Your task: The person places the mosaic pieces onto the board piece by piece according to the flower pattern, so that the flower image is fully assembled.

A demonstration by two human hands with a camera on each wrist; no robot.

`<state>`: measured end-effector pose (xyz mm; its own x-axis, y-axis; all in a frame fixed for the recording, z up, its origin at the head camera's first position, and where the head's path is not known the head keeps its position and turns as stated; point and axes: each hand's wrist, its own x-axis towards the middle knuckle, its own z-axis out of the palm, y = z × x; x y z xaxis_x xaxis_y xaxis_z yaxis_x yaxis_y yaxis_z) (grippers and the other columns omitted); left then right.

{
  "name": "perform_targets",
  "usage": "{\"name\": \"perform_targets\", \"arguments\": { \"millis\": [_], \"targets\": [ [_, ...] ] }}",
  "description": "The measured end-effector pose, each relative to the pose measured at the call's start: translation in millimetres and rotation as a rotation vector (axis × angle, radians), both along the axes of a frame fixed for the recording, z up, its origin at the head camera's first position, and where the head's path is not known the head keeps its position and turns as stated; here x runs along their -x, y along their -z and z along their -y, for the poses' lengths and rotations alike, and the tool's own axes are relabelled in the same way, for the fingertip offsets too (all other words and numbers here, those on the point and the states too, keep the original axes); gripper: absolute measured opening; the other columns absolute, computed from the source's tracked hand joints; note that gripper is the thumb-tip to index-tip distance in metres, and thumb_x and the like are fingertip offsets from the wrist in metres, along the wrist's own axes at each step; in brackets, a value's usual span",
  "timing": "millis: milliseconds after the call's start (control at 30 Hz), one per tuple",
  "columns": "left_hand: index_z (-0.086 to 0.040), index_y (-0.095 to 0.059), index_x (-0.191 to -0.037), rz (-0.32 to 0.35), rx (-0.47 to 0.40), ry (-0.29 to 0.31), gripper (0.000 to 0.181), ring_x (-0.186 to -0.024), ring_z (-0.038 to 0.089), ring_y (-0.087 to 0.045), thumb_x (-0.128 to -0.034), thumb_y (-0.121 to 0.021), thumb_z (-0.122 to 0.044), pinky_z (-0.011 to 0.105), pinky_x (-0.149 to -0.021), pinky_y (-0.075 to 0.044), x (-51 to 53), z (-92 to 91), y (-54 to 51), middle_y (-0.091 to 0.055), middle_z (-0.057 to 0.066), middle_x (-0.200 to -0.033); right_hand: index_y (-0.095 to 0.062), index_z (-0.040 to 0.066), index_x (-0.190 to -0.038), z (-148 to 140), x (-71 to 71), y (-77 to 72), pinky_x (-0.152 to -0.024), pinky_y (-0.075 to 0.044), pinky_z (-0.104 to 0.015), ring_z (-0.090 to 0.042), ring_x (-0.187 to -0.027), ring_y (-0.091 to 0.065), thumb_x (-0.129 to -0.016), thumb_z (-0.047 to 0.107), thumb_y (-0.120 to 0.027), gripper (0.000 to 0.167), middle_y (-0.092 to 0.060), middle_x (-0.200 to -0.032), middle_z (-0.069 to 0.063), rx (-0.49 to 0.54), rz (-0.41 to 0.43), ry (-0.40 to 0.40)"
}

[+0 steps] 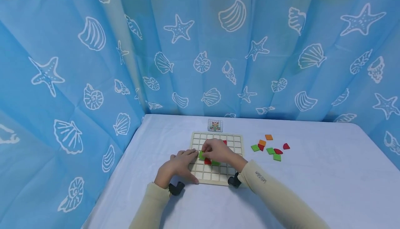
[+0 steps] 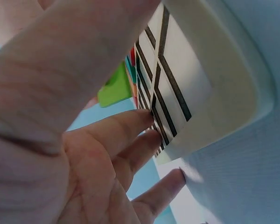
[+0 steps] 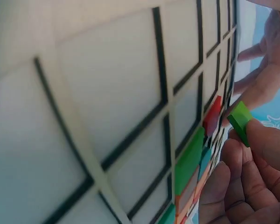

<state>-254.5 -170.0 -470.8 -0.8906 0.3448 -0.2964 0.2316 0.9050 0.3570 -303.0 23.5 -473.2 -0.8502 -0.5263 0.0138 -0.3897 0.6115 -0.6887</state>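
The right hand (image 1: pixel 216 150) – its grip pinching a green tile (image 3: pixel 241 122) – hides part of the board (image 1: pixel 215 177); the left hand (image 1: pixel 179 166), outspread, covers some of its left edge.

A shell-print curtain (image 1: pixel 203 31) screens a white table (image 1: pixel 315 180) in a makeshift booth, the wider room hidden.

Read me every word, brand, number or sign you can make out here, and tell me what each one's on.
"Let's Slim", as best the small print reads: on the right arm's beige fabric sleeve.
Small rectangular card with a coloured grid picture: any lettering is too small to read.
Blue curtain with white shells and starfish: no words or numbers visible.
Pale wooden grid board: none visible.
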Motion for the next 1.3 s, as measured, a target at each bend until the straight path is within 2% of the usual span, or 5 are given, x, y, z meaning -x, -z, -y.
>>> {"name": "perform_targets", "arguments": {
  "millis": [233,500,767,967,1300],
  "targets": [
    [-0.020,-0.039,-0.156,0.006,0.008,-0.014,0.102,-0.147,0.033,-0.028,-0.0707,-0.090,-0.045,0.067,-0.113,-0.025,-1.4,-2.7,3.0,-0.034,0.003,-0.162,-0.070,0.013,-0.088,4.8,-2.5,7.2,-0.074,-0.054,-0.030,-0.007,-0.077,-0.061,-0.089,0.011,-0.076,0.007,-0.068,-0.082,0.006,-0.032,-0.005,-0.004],
    [-0.020,-0.042,-0.154,-0.008,-0.002,-0.024,0.103,-0.146,0.034,-0.029,-0.0683,-0.091,-0.047,0.069,-0.112,-0.025,-1.8,-1.2,0.2,-0.035,0.003,-0.161,-0.068,0.015,-0.087,9.7,-4.0,7.3,-0.080,-0.053,-0.032,-0.007,-0.080,-0.062,-0.090,0.012,-0.076,0.009,-0.069,-0.085,0.006,-0.071,-0.051,-0.017],
    [-0.020,-0.042,-0.154,-0.015,0.000,-0.017,0.103,-0.146,0.034,-0.031,-0.0673,-0.092,-0.046,0.069,-0.111,-0.025,-2.3,-1.3,-0.4,-0.036,0.003,-0.161,-0.071,0.016,-0.089,12.3,-5.1,6.7,-0.079,-0.051,-0.033,-0.012,-0.080,-0.057,-0.089,0.014,-0.077,0.006,-0.066,-0.085,0.006,-0.119,-0.068,-0.029],
    [-0.018,-0.043,-0.153,-0.019,0.000,-0.012,0.103,-0.146,0.034,-0.031,-0.0678,-0.092,-0.046,0.068,-0.112,-0.026,-3.4,-0.8,-2.3,-0.036,0.004,-0.161,-0.072,0.015,-0.082,11.6,-4.1,7.0,-0.076,-0.051,-0.031,-0.011,-0.075,-0.056,-0.087,0.012,-0.079,0.009,-0.065,-0.077,0.007,-0.143,-0.029,-0.043],
    [-0.017,-0.042,-0.154,-0.027,0.000,0.000,0.103,-0.145,0.035,-0.031,-0.0684,-0.091,-0.047,0.069,-0.110,-0.027,-2.8,-0.8,-2.3,-0.036,0.005,-0.161,-0.073,0.015,-0.089,9.8,-2.5,9.6,-0.078,-0.053,-0.031,-0.010,-0.078,-0.059,-0.086,0.013,-0.080,0.009,-0.067,-0.083,0.006,-0.111,0.017,-0.022]
  ]
}}
